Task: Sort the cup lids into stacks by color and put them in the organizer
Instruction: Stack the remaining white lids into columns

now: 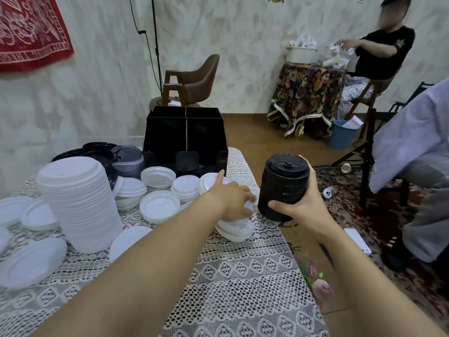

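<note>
One black stack (283,188) in right hand (303,210), one tall white stack (80,205).

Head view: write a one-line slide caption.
Right hand holds black lid stack; left hand grips white lids near the organizer.

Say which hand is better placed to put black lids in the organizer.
The right hand: it grips the stack of black plastic lids near the black divided organizer; the left hand grips white plastic lids.
</note>
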